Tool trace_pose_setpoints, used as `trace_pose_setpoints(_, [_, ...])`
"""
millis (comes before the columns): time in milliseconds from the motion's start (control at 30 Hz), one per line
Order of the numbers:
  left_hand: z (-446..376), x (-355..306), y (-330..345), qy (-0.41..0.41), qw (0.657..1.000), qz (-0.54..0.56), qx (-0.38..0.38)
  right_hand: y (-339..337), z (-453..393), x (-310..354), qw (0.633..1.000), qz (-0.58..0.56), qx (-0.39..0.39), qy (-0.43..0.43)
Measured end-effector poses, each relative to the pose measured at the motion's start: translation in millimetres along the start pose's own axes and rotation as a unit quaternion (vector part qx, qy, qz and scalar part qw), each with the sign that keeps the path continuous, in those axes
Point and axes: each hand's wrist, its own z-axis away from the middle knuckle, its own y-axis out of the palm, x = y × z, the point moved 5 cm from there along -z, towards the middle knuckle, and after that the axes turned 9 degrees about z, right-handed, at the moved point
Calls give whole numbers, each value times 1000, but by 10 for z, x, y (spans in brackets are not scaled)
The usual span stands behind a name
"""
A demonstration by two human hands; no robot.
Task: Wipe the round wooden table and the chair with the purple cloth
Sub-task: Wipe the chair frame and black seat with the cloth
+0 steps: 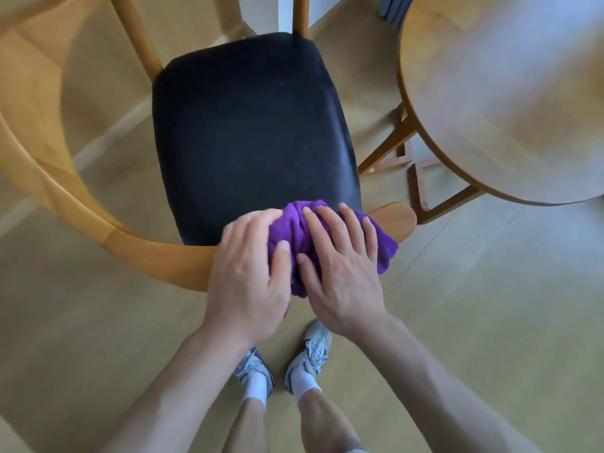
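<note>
The chair (248, 132) stands right below me, with a black padded seat and a curved light wooden rail around its near side. A bunched purple cloth (384, 243) lies draped over that rail at the seat's near edge. My left hand (248, 276) and my right hand (340, 266) both press down on the cloth side by side, fingers spread over it. Only the cloth's middle fold and right end show between and beside my hands. The round wooden table (510, 93) stands at the upper right, apart from the chair.
The table's wooden legs and crossbars (415, 184) reach down to the floor beside the chair's right side. My two feet in pale sneakers (310, 358) stand on the beige floor just behind the chair. Dark upright objects (392, 8) stand behind the table.
</note>
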Motion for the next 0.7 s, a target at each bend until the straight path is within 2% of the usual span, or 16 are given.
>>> trace_pose_setpoints(67, [42, -3, 130, 13, 998, -14, 62, 66, -47, 52, 1000, 8, -13, 3])
trace_pose_setpoints(133, [56, 91, 130, -2, 997, -29, 76, 96, -93, 152, 1000, 20, -16, 8])
trace_pose_setpoints(233, [114, 306, -60, -7, 998, -47, 48, 148, -114, 456, 1000, 18, -4, -3])
trace_pose_setpoints(400, [269, 790, -563, 19, 989, -145, 1, 284, -139, 934, 992, -18, 55, -110])
trace_pose_setpoints(567, [237, 1220, -1073, 70, 979, -185, -39, 455, -295, 1427, 976, -9, 110, -187])
trace_pose_setpoints(700, [123, 1573, -1610, 89, 969, -203, -111, 547, -583, 1893, 962, -96, 116, -228])
